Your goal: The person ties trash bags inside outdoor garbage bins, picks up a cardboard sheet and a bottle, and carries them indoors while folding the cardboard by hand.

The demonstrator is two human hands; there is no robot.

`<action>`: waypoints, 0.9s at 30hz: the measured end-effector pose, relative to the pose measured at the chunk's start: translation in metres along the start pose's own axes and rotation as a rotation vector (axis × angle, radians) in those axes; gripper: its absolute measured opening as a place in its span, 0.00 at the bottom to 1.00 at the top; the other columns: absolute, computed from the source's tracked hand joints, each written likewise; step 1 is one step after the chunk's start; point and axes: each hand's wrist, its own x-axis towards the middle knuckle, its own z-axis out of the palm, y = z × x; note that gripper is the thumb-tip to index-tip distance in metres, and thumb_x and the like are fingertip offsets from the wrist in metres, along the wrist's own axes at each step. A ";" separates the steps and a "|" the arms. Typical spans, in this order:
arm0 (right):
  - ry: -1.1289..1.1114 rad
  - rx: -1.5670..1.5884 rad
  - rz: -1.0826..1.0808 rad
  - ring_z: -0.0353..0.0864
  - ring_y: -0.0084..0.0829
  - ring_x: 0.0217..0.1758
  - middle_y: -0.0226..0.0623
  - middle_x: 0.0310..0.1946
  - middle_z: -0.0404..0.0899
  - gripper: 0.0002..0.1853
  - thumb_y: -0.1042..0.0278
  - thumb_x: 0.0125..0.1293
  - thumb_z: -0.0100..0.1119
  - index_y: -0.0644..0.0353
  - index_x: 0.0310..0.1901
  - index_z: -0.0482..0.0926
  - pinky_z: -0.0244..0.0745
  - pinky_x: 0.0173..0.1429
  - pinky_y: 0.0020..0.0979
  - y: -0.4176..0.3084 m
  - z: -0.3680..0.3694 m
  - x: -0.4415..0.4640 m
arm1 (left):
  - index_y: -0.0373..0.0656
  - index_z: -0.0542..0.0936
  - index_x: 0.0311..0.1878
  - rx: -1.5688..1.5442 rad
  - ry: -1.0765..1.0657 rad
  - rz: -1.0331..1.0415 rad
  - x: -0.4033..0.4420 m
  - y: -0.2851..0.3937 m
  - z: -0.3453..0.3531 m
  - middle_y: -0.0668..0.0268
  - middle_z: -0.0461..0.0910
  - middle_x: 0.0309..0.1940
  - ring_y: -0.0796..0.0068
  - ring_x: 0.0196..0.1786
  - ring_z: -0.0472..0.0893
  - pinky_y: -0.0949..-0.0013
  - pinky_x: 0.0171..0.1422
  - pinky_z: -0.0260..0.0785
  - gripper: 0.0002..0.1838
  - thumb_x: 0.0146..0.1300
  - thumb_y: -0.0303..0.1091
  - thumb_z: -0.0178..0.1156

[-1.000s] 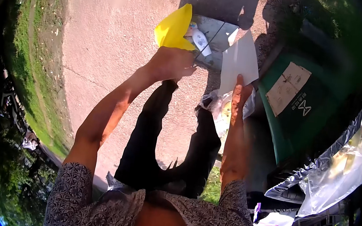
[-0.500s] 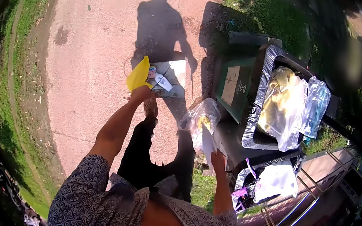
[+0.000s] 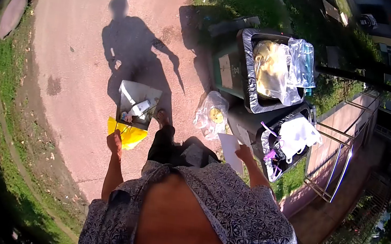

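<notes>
Down at four o'clock, the right hand (image 3: 244, 153) grips a white sheet (image 3: 229, 149), thin, light, probably floppy, best pinched by its edge! Over at eight, the left hand's (image 3: 115, 142) fingers clench, seemingly on the thin handle (image 3: 116, 127) of a grey open container (image 3: 151, 92) at nine, likely stiff, so hold centrally; yellow sheet (image 3: 132, 137) bends easily.

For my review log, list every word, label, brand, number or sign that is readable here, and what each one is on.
No text can be read.
Green bin: white marking beside the tan panel, too small and blurred to read.
White bottle: any print is too small to make out.
White sheet: no print visible on the side that shows.
</notes>
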 end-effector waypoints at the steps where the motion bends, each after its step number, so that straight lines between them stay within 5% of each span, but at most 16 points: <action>1: 0.046 0.046 -0.058 0.83 0.62 0.56 0.61 0.49 0.84 0.20 0.61 0.58 0.57 0.58 0.51 0.84 0.78 0.63 0.57 -0.005 -0.001 0.009 | 0.34 0.86 0.30 -0.039 0.078 -0.076 -0.013 0.007 -0.009 0.50 0.82 0.20 0.55 0.25 0.81 0.53 0.35 0.70 0.24 0.66 0.49 0.56; 4: 0.126 0.108 -0.034 0.83 0.63 0.56 0.64 0.47 0.84 0.21 0.63 0.57 0.56 0.58 0.51 0.84 0.79 0.62 0.57 -0.031 -0.013 0.032 | 0.36 0.85 0.26 0.122 0.259 0.045 -0.016 -0.026 -0.025 0.53 0.83 0.20 0.56 0.26 0.83 0.53 0.35 0.74 0.22 0.64 0.47 0.57; 7: 0.168 0.137 -0.032 0.84 0.63 0.54 0.66 0.47 0.83 0.23 0.62 0.57 0.56 0.60 0.53 0.83 0.80 0.61 0.57 -0.046 -0.005 0.064 | 0.42 0.82 0.21 0.086 0.377 -0.189 -0.001 -0.055 -0.046 0.58 0.81 0.18 0.60 0.25 0.84 0.55 0.32 0.75 0.22 0.62 0.49 0.58; 8: 0.147 0.134 -0.004 0.84 0.63 0.54 0.65 0.47 0.84 0.23 0.61 0.57 0.57 0.61 0.53 0.83 0.80 0.61 0.56 -0.061 -0.011 0.065 | 0.47 0.80 0.19 -0.271 0.398 -0.570 0.002 -0.044 -0.058 0.62 0.82 0.18 0.63 0.23 0.84 0.56 0.28 0.74 0.21 0.59 0.54 0.59; 11: 0.045 0.110 0.001 0.84 0.61 0.55 0.63 0.47 0.84 0.23 0.59 0.56 0.59 0.62 0.52 0.83 0.80 0.61 0.55 -0.104 -0.024 0.075 | 0.39 0.82 0.25 -0.383 0.486 -0.701 0.018 -0.039 -0.105 0.57 0.84 0.24 0.61 0.27 0.84 0.57 0.34 0.76 0.23 0.58 0.53 0.59; 14: -0.059 0.045 -0.136 0.84 0.58 0.57 0.59 0.49 0.85 0.25 0.53 0.55 0.64 0.60 0.51 0.85 0.81 0.61 0.51 -0.160 -0.050 0.083 | 0.34 0.81 0.24 0.327 0.606 -0.230 0.038 -0.066 -0.136 0.55 0.83 0.21 0.59 0.29 0.84 0.57 0.38 0.76 0.23 0.58 0.49 0.59; 16: -0.134 -0.111 -0.332 0.87 0.52 0.49 0.50 0.43 0.88 0.19 0.52 0.59 0.63 0.58 0.43 0.88 0.82 0.55 0.49 -0.163 -0.032 0.129 | 0.37 0.80 0.24 -0.138 0.594 -0.438 0.043 -0.030 -0.163 0.59 0.77 0.18 0.62 0.25 0.79 0.57 0.34 0.73 0.19 0.63 0.45 0.58; 18: -0.192 -0.311 -0.483 0.89 0.48 0.44 0.53 0.39 0.88 0.19 0.55 0.54 0.71 0.61 0.41 0.88 0.84 0.51 0.43 -0.199 -0.053 0.164 | 0.41 0.80 0.32 -0.699 0.644 -0.711 0.063 0.006 -0.185 0.65 0.75 0.21 0.69 0.23 0.76 0.61 0.27 0.71 0.13 0.66 0.41 0.59; 20: -0.354 -0.048 -0.193 0.90 0.46 0.45 0.53 0.40 0.88 0.21 0.58 0.52 0.73 0.65 0.44 0.88 0.86 0.49 0.42 -0.238 -0.086 0.202 | 0.42 0.76 0.25 -0.780 0.707 -0.667 0.087 0.037 -0.194 0.68 0.70 0.17 0.71 0.20 0.72 0.63 0.25 0.67 0.16 0.66 0.42 0.59; 23: -0.284 -0.113 -0.257 0.90 0.48 0.46 0.56 0.45 0.88 0.24 0.60 0.53 0.75 0.72 0.46 0.86 0.85 0.42 0.49 -0.321 -0.169 0.263 | 0.45 0.72 0.21 -0.851 0.827 -0.696 0.128 0.109 -0.218 0.70 0.66 0.14 0.74 0.16 0.67 0.66 0.22 0.59 0.19 0.67 0.43 0.58; 24: -0.302 0.080 -0.099 0.90 0.46 0.45 0.53 0.42 0.89 0.24 0.62 0.50 0.77 0.70 0.46 0.87 0.86 0.45 0.49 -0.357 -0.203 0.282 | 0.44 0.75 0.22 -0.898 0.800 -0.742 0.142 0.128 -0.228 0.71 0.67 0.15 0.74 0.17 0.67 0.65 0.23 0.59 0.19 0.69 0.43 0.57; 27: 0.039 -0.286 -0.447 0.89 0.52 0.44 0.55 0.39 0.88 0.19 0.55 0.56 0.68 0.65 0.40 0.89 0.84 0.52 0.49 -0.439 -0.266 0.410 | 0.41 0.71 0.17 -0.782 0.893 -0.455 0.186 0.156 -0.242 0.66 0.66 0.12 0.69 0.16 0.66 0.61 0.23 0.60 0.25 0.65 0.49 0.58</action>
